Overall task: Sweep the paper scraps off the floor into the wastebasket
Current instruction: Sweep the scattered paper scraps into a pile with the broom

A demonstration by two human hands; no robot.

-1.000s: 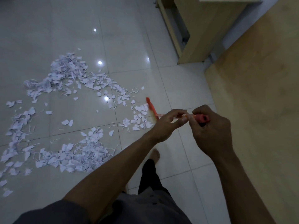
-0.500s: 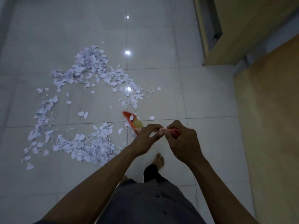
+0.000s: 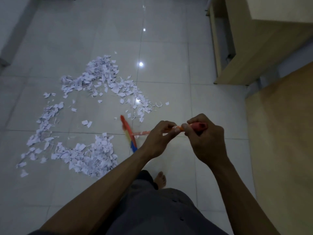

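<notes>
Both hands on the broom. My R hand is fisted tight round the red top end of the handle; my L hand is just beside it, fingers curled round the shaft. Broom head, blurred, is down at the floor, just ahead-left of my L hand. Paper scraps: one heap left of my L forearm, a wider spread further ahead-left. Wood cabinet is well ahead-right of my R hand.

paper scraps: white
broom head: red, yellow, blue
broom handle: red-orange
floor: pale glossy tiles
cabinet: light wood
</notes>
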